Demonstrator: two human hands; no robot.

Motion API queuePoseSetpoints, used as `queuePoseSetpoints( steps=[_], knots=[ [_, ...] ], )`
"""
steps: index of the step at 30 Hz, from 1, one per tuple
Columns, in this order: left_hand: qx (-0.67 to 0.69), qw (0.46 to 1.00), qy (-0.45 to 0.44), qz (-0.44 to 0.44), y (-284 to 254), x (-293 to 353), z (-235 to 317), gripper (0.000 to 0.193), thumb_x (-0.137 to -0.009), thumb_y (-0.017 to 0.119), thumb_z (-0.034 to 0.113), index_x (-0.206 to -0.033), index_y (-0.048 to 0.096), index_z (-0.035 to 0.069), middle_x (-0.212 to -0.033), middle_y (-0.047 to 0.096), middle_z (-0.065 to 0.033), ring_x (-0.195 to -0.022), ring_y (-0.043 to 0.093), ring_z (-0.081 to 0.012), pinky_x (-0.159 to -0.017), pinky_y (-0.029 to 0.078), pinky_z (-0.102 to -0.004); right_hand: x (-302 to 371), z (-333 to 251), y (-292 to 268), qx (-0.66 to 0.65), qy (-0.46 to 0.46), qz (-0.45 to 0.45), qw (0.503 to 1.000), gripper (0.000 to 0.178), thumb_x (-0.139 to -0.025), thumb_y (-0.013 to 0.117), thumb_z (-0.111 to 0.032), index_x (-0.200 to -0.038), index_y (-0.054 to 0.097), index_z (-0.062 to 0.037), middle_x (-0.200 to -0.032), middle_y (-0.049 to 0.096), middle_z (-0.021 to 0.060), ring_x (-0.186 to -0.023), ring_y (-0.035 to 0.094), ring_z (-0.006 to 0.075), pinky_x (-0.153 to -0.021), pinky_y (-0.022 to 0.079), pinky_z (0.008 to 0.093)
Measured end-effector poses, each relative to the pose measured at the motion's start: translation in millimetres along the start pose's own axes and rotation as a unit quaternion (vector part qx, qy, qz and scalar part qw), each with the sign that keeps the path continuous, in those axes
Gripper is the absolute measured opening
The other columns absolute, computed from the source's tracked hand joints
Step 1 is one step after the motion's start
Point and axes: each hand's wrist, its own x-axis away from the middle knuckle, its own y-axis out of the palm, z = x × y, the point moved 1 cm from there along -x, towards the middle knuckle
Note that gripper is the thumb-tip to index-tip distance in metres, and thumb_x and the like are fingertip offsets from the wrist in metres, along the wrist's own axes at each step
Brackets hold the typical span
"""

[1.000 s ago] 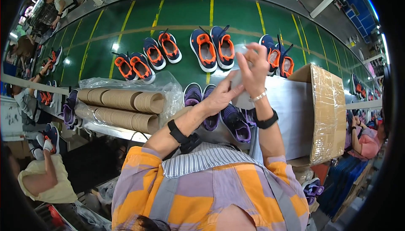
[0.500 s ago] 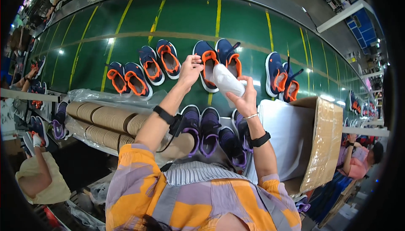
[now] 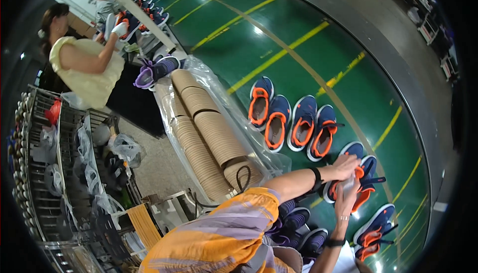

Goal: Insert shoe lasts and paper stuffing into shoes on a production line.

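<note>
My left hand [image 3: 344, 167] reaches to a navy running shoe with orange lining [image 3: 352, 149], its fingers closed at the shoe's opening. My right hand [image 3: 345, 197] is closed on a white shoe-shaped wad of stuffing [image 3: 347, 185], held at the same opening; part of the wad is hidden by the fingers and the shoe. Beside it stands the matching navy shoe [image 3: 368, 166], touching or nearly so. Several more navy and orange shoes [image 3: 301, 123] stand in pairs on the green belt, and another pair [image 3: 374, 225] lies nearer the right.
Long stacks of ridged tan pieces [image 3: 206, 123] in clear plastic lie along my left. Purple-and-black shoes [image 3: 296, 218] stand close in front of me. A wire rack [image 3: 59, 173] is at the far left. One co-worker [image 3: 87, 59] in a yellow top handles a shoe beyond the stacks.
My view has swung to the left. The white wad has gone from above the belt to the shoe's opening, and my left hand has come to that shoe.
</note>
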Motion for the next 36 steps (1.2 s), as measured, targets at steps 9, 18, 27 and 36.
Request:
queuePoseSetpoints(
  steps=[9, 18, 27, 36],
  knots=[
    [-0.077, 0.993, 0.089, -0.004, 14.0, -2.3, -6.9, 0.032, -0.076, 0.057, 0.011, -0.106, 0.056, 0.0, -0.085, 0.06, -0.0164, -0.082, 0.06, -0.0337, -0.073, 0.045, -0.0433, 1.7, 5.2, 25.4, 0.185, -0.001, 0.057, 0.981, 0.066, -0.076, 0.06, 0.0, -0.132, 0.027, 0.0082, -0.13, 0.036, 0.0292, -0.12, 0.038, 0.0432, -0.1, 0.033, 0.0427],
    [-0.087, 0.98, 0.177, -0.017, 30.9, 8.5, 6.7, 0.02, -0.084, 0.046, 0.016, -0.092, 0.053, -0.001, -0.063, 0.057, -0.0203, -0.064, 0.061, -0.0366, -0.054, 0.044, -0.0465, -2.2, 31.5, 42.1, 0.312, -0.116, -0.165, 0.929, 0.054, -0.055, 0.075, -0.02, -0.103, 0.058, -0.0008, -0.103, 0.06, 0.0185, -0.104, 0.053, 0.0337, -0.089, 0.042, 0.0407],
    [-0.145, 0.966, 0.173, -0.125, -72.7, 38.2, 65.5, 0.044, -0.07, 0.064, 0.02, -0.106, 0.05, -0.002, -0.072, 0.062, -0.0185, -0.074, 0.064, -0.0352, -0.063, 0.049, -0.0441, 44.8, -13.7, -13.9, 0.351, -0.04, 0.074, 0.933, 0.077, -0.057, 0.081, -0.022, -0.122, 0.046, -0.0027, -0.124, 0.042, 0.0264, -0.113, 0.042, 0.0435, -0.095, 0.036, 0.0471],
    [-0.099, 0.971, 0.168, -0.139, -241.9, 151.2, 85.7, 0.037, -0.083, 0.061, 0.026, -0.111, 0.048, 0.005, -0.083, 0.059, -0.0165, -0.078, 0.06, -0.0352, -0.064, 0.046, -0.0457, 2.2, -5.1, 38.5, 0.318, 0.001, -0.001, 0.948, 0.044, -0.055, 0.083, -0.032, -0.088, 0.064, -0.0098, -0.09, 0.058, 0.0177, -0.081, 0.061, 0.0346, -0.068, 0.051, 0.0434]
  ],
)
